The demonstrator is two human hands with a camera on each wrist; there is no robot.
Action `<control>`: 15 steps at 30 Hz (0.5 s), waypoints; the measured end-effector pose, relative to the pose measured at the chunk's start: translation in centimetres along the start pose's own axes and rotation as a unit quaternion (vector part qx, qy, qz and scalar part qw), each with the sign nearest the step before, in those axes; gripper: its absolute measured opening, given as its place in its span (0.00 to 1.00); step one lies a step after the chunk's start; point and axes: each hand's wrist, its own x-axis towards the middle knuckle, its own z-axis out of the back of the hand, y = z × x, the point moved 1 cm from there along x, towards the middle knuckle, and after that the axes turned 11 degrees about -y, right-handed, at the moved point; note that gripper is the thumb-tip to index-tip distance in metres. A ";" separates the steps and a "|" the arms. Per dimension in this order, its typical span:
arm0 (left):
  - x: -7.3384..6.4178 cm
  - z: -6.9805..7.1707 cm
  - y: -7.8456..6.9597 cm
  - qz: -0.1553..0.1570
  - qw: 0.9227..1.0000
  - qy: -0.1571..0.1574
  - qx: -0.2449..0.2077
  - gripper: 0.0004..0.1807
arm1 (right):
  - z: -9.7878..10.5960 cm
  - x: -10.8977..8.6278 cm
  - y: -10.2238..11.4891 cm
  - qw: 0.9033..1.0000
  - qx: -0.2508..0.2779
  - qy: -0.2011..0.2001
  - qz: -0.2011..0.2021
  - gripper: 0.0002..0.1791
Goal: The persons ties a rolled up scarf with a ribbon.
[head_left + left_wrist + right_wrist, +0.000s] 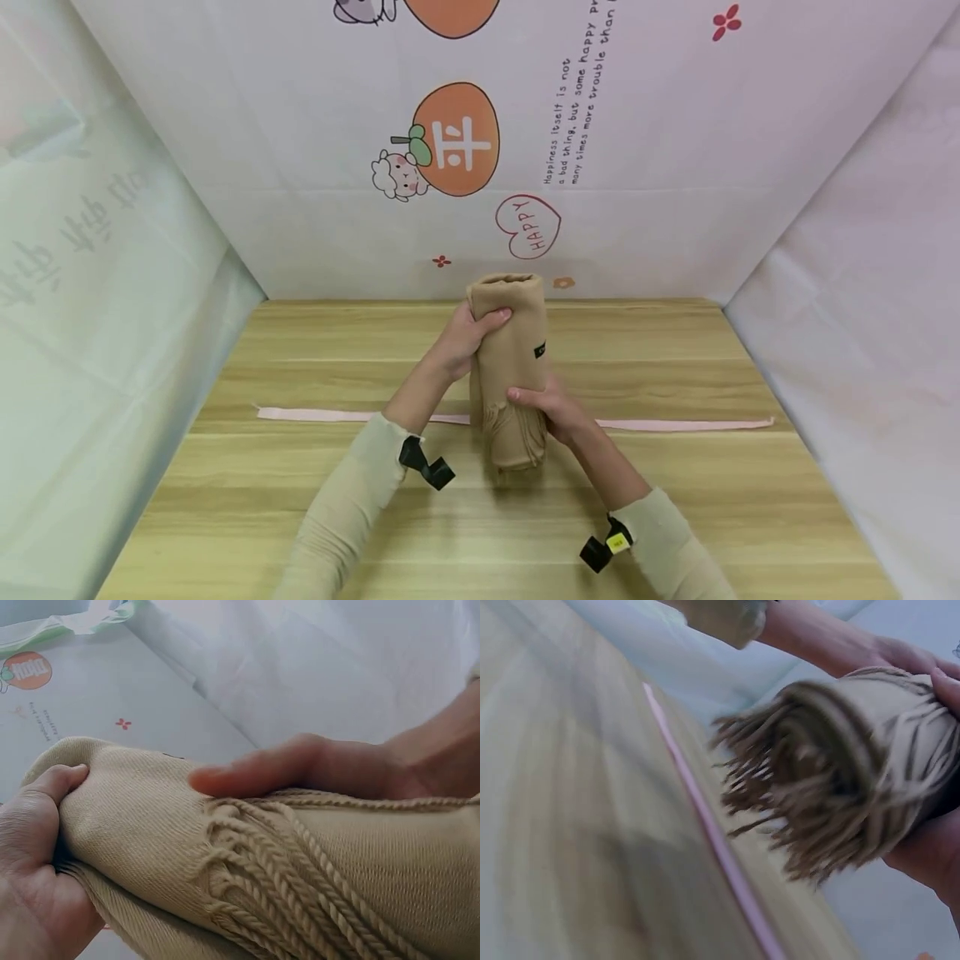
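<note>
Both hands hold a rolled tan scarf (512,358) with twisted fringe (277,877) at its near end and a small black label on its right side. My left hand (467,337) grips the far left part, its thumb lying across the fabric. Lower on the right side, my right hand (546,404) grips the roll just above the fringe, thumb on top. In the right wrist view the fringed end (802,780) shows its coiled layers, raised above the table. The fingers beneath the roll are mostly hidden.
A pink ribbon (675,425) lies straight across the wooden table (360,517), passing behind the scarf in the head view. White printed sheeting (637,233) rises at the back, with more white sheeting (847,275) along both sides.
</note>
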 end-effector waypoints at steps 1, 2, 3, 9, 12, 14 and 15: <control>0.0 0.1 0.0 0.004 1.000 -0.007 -0.002 0.11 | -0.1 -0.1 -0.4 1.000 0.010 0.005 -0.004 0.28; 0.1 0.2 0.0 0.009 1.000 -0.013 -0.002 0.10 | -0.3 -0.3 -0.8 1.000 0.018 0.007 -0.008 0.27; 0.2 0.4 0.0 0.014 1.000 -0.017 -0.002 0.10 | -0.4 -0.4 -1.1 1.000 0.026 0.008 -0.011 0.25; 0.6 1.2 0.8 0.048 0.998 -0.028 0.002 0.07 | -1.4 -1.4 -3.0 0.997 0.071 0.006 -0.042 0.14; 0.8 1.8 1.6 0.065 0.997 -0.042 -0.003 0.07 | -1.8 -2.1 -3.7 0.994 0.092 0.010 -0.063 0.12; 0.9 2.2 2.1 0.073 0.996 -0.052 -0.009 0.08 | -2.0 -2.5 -4.1 0.990 0.112 0.012 -0.080 0.14; 1.0 2.3 2.4 0.075 0.996 -0.056 -0.010 0.08 | -2.1 -2.8 -4.3 0.989 0.122 0.011 -0.085 0.15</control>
